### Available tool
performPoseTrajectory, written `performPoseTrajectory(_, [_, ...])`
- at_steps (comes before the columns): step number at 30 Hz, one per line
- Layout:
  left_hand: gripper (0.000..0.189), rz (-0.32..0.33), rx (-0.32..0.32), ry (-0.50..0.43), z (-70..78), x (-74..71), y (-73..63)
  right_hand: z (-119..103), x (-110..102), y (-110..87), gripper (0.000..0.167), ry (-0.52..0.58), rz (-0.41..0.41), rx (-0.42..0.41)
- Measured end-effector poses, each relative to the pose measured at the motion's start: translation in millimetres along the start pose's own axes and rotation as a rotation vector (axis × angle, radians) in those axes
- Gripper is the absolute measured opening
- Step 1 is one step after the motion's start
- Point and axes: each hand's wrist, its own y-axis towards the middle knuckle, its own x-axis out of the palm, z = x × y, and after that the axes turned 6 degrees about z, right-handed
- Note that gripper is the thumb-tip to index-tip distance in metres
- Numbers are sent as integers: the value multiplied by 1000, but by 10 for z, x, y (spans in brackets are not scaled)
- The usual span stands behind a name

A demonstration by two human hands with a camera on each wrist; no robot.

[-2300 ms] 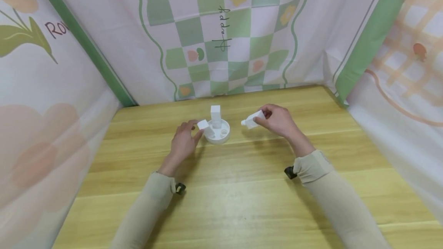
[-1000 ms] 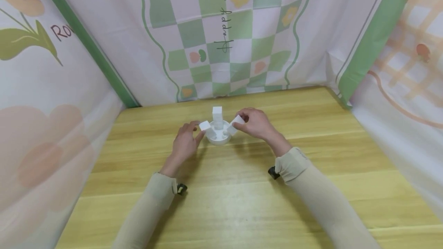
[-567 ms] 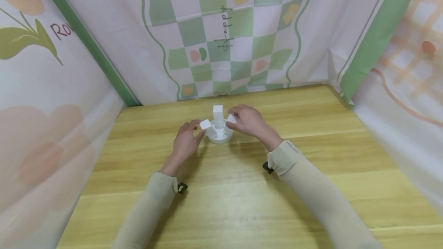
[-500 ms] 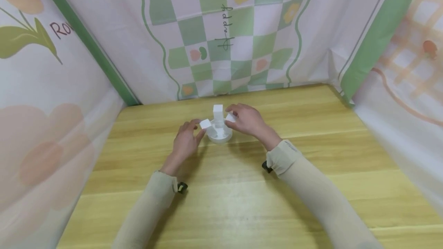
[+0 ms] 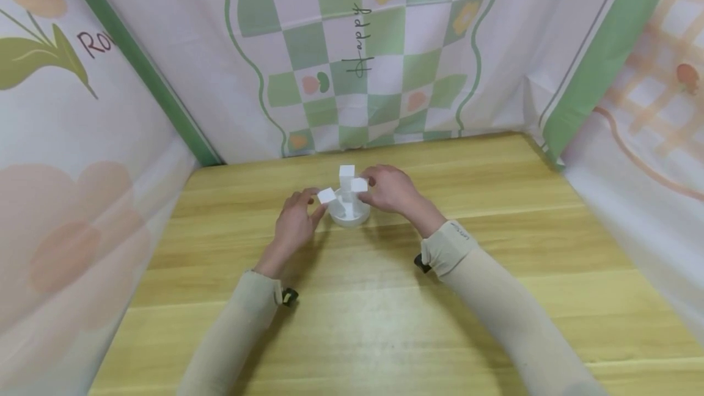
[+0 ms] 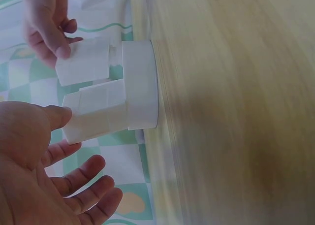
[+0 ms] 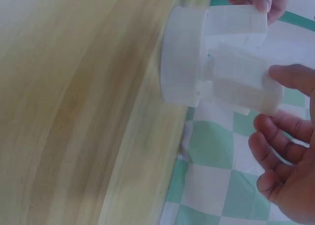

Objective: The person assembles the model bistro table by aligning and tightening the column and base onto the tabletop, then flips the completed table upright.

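Note:
A low round white holder (image 5: 350, 221) stands on the wooden table, with white square bottles upside down in it. My left hand (image 5: 294, 222) pinches the left bottle (image 5: 327, 196) between thumb and index finger; the other fingers spread loosely in the left wrist view. From the right, my right hand (image 5: 392, 189) pinches a second bottle (image 5: 359, 185) by its outer end. In the right wrist view this bottle (image 7: 241, 80) tilts slightly, its narrow neck right at the holder's rim. Behind them a third bottle (image 5: 346, 173) stands upright, untouched and partly hidden.
The wooden tabletop (image 5: 352, 322) stretches toward me in front of the holder. A patterned cloth (image 5: 379, 78) hangs close behind the table's back edge, and more cloth hangs on both sides. Each wrist carries a small black device (image 5: 422, 263).
My right hand has brought its bottle leftward from beside the holder, turned it neck down and moved it over the holder, near the third bottle. My left hand keeps its pinch in place.

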Motion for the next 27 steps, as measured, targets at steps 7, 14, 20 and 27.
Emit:
performPoseTrajectory(7, [46,11,8,7,0,-2,-6,12,64,11,45,106,3,38])
performPoseTrajectory(14, [47,14,14,7,-5,-2,-6,33,110,-24,59,117,-4,-18])
performPoseTrajectory(20, [46,18,13,2,9,-16,-12,51,45,-43,47,44,-24,-67])
performPoseTrajectory(27, [46,16,13,3,9,-16,-9,30,-14,-78,53,-47,-51,-76])
